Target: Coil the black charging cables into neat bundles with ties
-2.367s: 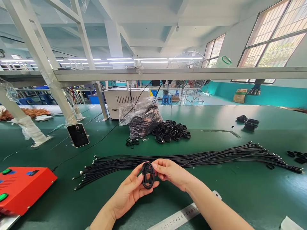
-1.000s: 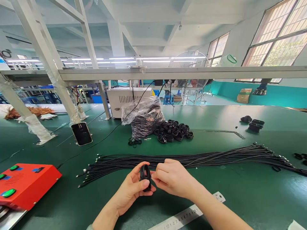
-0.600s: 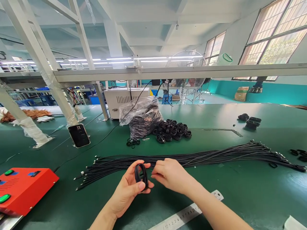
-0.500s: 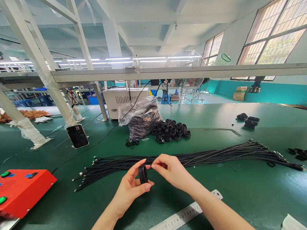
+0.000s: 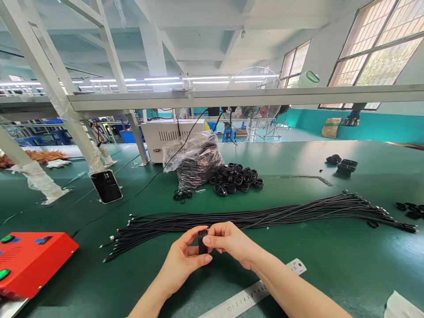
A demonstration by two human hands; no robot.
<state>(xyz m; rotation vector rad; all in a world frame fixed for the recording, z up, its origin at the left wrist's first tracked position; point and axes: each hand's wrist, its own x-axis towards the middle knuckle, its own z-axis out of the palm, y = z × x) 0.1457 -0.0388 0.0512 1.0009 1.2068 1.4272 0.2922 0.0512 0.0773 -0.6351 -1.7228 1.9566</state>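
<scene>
Green workbench [image 5: 331, 269] spreads beneath both hands: the left hand [image 5: 183, 254] cradles a coiled black cable [image 5: 202, 242] upright, and the right hand [image 5: 230, 242] pinches it from the other side, just before a long cable bundle [image 5: 281, 215]. A steel ruler [image 5: 251, 291] lies nearer than the bundle, a red box [image 5: 33, 260] left of it, and a plastic bag of black coils [image 5: 195, 163] beyond it.

A single head-worn camera looks forward and down from close above a green workbench [image 5: 331, 274], the person's left hand [image 5: 183, 258] and right hand [image 5: 232, 243] near at bottom, factory windows [image 5: 374, 62] far right.
</scene>
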